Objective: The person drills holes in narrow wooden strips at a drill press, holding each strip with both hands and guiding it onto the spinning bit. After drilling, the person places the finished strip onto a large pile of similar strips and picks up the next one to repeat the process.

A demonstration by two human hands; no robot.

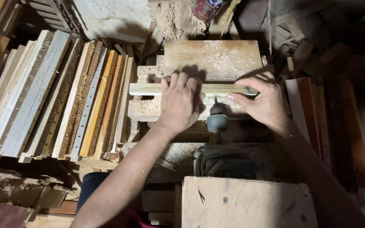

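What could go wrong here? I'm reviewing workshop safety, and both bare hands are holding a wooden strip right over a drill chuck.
1. The left hand presses the wooden strip close beside the drill chuck; a slip could bring fingers onto it.
2. The right hand pinches only the strip's end, so the strip might twist or kick.
3. Sawdust coats the work board, which may let the strip slide.

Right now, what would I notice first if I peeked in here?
Two bare hands in the middle: the left hand presses flat on a pale narrow wooden strip, the right hand grips its end, above a grey round drill chuck. On the left lies a big stack of wooden slats with hole rows.
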